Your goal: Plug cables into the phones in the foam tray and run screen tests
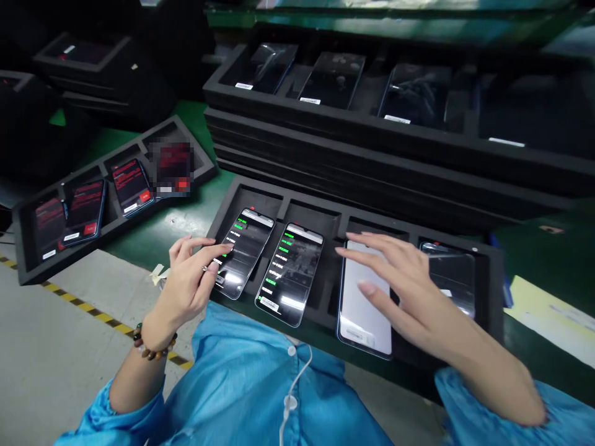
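Observation:
A black foam tray [316, 207] lies in front of me with several smartphones resting in and over its compartments. My left hand [188, 282] is at the leftmost phone [248, 251], index finger stretched onto its dark screen with green and white text lines. Beside it, a second phone [292, 272] shows a similar list. Over a third phone [365, 303], lit plain white, my right hand [402, 272] spreads its fingers; whether the fingertips touch the glass I cannot tell. Partly behind the right forearm sits a dark-screened phone [449, 279]. Neither hand grips anything.
Stacked black trays [325, 133] stand behind, the top one holding film-covered phones [332, 79]. At left, another tray [28, 248] carries phones with red text [86, 210]. More trays [106, 80] are piled at the back left. Yellow paper [548, 316] lies on the green table at right.

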A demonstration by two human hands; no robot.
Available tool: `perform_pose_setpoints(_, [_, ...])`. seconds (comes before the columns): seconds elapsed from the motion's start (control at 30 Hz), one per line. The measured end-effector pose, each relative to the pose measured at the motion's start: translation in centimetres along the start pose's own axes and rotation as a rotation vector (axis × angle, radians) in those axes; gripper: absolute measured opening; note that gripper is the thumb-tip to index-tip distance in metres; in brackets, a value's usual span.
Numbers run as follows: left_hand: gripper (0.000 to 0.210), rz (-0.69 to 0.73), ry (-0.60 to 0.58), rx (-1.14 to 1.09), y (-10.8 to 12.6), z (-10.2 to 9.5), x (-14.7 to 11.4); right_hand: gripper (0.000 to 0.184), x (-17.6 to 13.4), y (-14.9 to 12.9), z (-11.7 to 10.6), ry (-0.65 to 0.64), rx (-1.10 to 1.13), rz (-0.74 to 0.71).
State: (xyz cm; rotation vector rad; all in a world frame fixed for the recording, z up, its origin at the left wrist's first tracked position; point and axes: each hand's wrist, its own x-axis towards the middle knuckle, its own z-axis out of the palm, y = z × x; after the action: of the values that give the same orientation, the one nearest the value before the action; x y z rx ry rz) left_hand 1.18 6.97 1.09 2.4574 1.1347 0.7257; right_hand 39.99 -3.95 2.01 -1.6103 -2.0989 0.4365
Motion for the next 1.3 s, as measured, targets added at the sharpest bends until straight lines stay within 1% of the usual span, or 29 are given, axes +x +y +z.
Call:
perform_pose_setpoints(0.03, [0.037,0.005,0.014,-0.005,0.1,-0.1,0.0,0.044,-0.2,0.6,-0.3,0.027,-0.007,0.031])
perform_pose_setpoints(0.1, [0.035,0.034,0.089,-0.062,0.6,-0.5,-0.1,0.042,-0.5,1.9,-0.8,0.101,-0.009,0.107])
perform_pose_setpoints(0.13, [0.034,0.057,0.122,-0.14,1.1,-0.7,-0.3,0.041,-0.6,2.4,-0.9,0.14,-0.005,0.143])
perform_pose_setpoints(0.17, [0.033,0.076,0.127,-0.262,1.9,-0.9,-0.5,0.041,-0.7,2.9,-1.0,0.174,0.001,0.178])
perform_pose_setpoints(0.2, [0.034,0.074,0.08,-0.421,2.8,-1.0,-0.8,0.041,-0.7,3.3,-1.0,0.197,0.01,0.207])
perform_pose_setpoints(0.23, [0.037,0.036,-0.03,-0.601,3.9,-0.9,-1.0,0.042,-0.7,3.6,-0.8,0.205,0.018,0.228])
perform_pose_setpoints(0.27, [0.041,-0.044,-0.204,-0.779,5.1,-0.6,-1.3,0.043,-0.7,3.8,-0.6,0.204,0.023,0.242])
perform_pose_setpoints(0.3, [0.045,-0.16,-0.414,-0.93,6.4,0.0,-1.4,0.044,-0.7,4.0,-0.4,0.195,0.024,0.248])
perform_pose_setpoints(0.33, [0.049,-0.297,-0.622,-1.039,7.7,0.8,-1.6,0.044,-0.6,4.1,-0.1,0.183,0.023,0.249])
perform_pose_setpoints(0.37, [0.052,-0.429,-0.8,-1.108,8.9,1.8,-1.6,0.044,-0.6,4.1,0.1,0.174,0.019,0.248])
perform_pose_setpoints(0.4, [0.055,-0.537,-0.924,-1.152,10.1,2.9,-1.7,0.044,-0.6,4.0,0.4,0.169,0.015,0.244])
perform_pose_setpoints(0.43, [0.057,-0.616,-0.993,-1.188,11.0,4.1,-1.7,0.043,-0.7,4.0,0.5,0.166,0.011,0.238])
perform_pose_setpoints(0.47, [0.058,-0.672,-1.018,-1.224,11.8,5.2,-1.8,0.042,-0.8,3.9,0.6,0.162,0.009,0.229])
perform_pose_setpoints(0.57, [0.057,-0.78,-0.997,-1.357,13.3,8.0,-2.0,0.04,-1.1,3.7,0.8,0.141,-0.006,0.188])
perform_pose_setpoints(0.63, [0.055,-0.808,-0.967,-1.416,13.8,9.1,-2.2,0.043,-1.3,3.7,0.8,0.129,-0.013,0.168])
perform_pose_setpoints(0.7, [0.055,-0.799,-0.956,-1.415,14.1,9.7,-2.4,0.045,-1.4,3.8,1.0,0.131,-0.015,0.163])
perform_pose_setpoints(0.87, [0.066,-0.818,-0.935,-1.369,14.9,10.4,-3.0,0.045,-1.6,3.8,1.0,0.119,0.0,0.169])
perform_pose_setpoints(1.03, [0.072,-0.801,-0.965,-1.298,15.4,10.6,-3.4,0.043,-1.5,3.5,0.8,0.118,0.01,0.174])
perform_pose_setpoints(1.17, [0.071,-0.792,-0.911,-1.32,15.7,11.3,-3.5,0.042,-1.4,3.4,0.8,0.12,0.019,0.171])
perform_pose_setpoints(1.3, [0.075,-0.852,-0.858,-1.41,16.4,11.8,-3.4,0.043,-1.4,3.3,0.7,0.127,0.034,0.17])
